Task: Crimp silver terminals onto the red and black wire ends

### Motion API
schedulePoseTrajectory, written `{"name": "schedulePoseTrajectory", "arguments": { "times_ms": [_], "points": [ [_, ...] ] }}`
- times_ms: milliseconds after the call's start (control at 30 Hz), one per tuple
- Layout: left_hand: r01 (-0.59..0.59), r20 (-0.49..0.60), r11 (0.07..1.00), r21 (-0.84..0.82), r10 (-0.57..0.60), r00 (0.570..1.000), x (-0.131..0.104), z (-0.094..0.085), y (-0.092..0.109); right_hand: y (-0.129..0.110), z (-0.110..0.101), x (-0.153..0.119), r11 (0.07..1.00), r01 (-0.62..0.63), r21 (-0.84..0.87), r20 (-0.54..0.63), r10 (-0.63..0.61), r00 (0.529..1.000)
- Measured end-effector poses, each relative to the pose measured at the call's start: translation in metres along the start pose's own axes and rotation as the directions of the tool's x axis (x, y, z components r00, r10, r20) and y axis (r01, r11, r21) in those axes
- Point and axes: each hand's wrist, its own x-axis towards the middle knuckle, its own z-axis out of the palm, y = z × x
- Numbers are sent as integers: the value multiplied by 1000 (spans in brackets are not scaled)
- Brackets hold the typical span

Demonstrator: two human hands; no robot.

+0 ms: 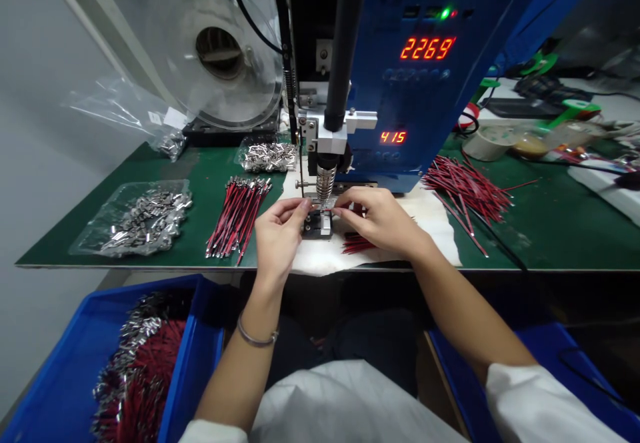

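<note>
My left hand (pixel 283 229) is at the left side of a small metal fixture (pixel 319 224), thumb and forefinger pinched on something too small to make out. From the right, my right hand (pixel 375 219) pinches a thin red wire (pixel 329 210) at the fixture. The spring-wrapped tip (pixel 326 179) of a blue machine (pixel 430 96) stands just above the fingertips. Under my right hand, short red wires (pixel 356 243) lie on a white cloth (pixel 430 219). Left of my left hand is a bundle of red and black wires with metal ends (pixel 237 219).
Bags of metal parts (pixel 150 219) (pixel 269 156) lie on the green table (pixel 545 229). Loose red wires (pixel 470 186) and a white tub (pixel 490 143) are at right. A blue bin (pixel 65 356) with wires stands below left; a clear reel (pixel 175 49) is behind.
</note>
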Motion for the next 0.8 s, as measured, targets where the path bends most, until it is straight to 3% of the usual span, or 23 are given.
{"name": "schedulePoseTrajectory", "arguments": {
  "times_ms": [167, 800],
  "points": [
    [-107, -4, 985, 137, 108, 994, 0, -1, -3, 0, 0, 1, 1000, -7, 1, -4, 7, 1000],
    [-115, 41, 970, 214, 108, 993, -3, -1, -1, -2, -1, 2, 1000, 2, -12, -14, -2, 1000]
  ]
}}
